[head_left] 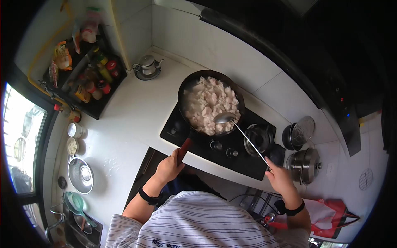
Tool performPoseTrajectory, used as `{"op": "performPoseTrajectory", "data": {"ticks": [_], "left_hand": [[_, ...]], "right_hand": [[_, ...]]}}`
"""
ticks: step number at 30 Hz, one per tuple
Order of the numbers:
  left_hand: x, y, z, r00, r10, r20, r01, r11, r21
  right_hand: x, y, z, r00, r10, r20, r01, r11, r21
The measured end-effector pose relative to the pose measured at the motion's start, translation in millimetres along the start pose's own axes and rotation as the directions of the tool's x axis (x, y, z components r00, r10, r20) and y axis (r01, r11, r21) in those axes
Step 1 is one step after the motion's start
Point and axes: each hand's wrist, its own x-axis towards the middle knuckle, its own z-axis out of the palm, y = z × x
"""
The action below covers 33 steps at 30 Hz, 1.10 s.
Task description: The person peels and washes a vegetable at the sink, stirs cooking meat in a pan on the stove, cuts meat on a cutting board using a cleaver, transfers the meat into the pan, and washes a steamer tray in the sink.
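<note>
A dark wok (180, 93) full of pale, chunky meat pieces (211, 97) sits on the left side of the black stove (198, 146). My left hand (168, 166) is closed round the wok's reddish-brown wooden handle (185, 151). In my right hand (280, 177) is the upper end of a long metal ladle (252, 143). The ladle's bowl rests among the meat at the wok's lower right, close to the rim.
Right of the wok are a lidded pan (258, 140), a steel pot (304, 165) and a dark pot with a strainer (291, 136). A teapot (147, 62), condiment rack (93, 82), small bowls and a colander (80, 175) stand left. The range hood (264, 37) hangs above.
</note>
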Motion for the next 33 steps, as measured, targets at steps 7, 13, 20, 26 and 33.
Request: {"op": "performPoseTrajectory", "data": {"ticks": [7,13,20,26,33], "left_hand": [[1,-4,4,1.0,0.001,-0.004,-0.001,1.0,0.023],[0,-6,3,0.999,0.038,-0.01,-0.037,0.998,0.059],[-3,-5,4,0.999,0.03,-0.042,-0.029,0.999,0.027],[-2,-1,1,1.0,0.014,-0.025,-0.014,1.0,0.029],[-2,2,-2,1.0,-0.003,-0.003,0.003,0.999,0.04]], "right_hand": [[5,8,11,0.959,0.259,0.114,-0.277,0.776,0.566],[64,20,73,0.942,0.123,0.313,-0.326,0.559,0.762],[83,-3,91,0.847,-0.131,0.515,-0.524,-0.043,0.851],[96,-13,116,0.7,-0.561,0.442,-0.708,-0.462,0.534],[76,-29,121,0.711,-0.638,0.295,-0.702,-0.622,0.348]]}}
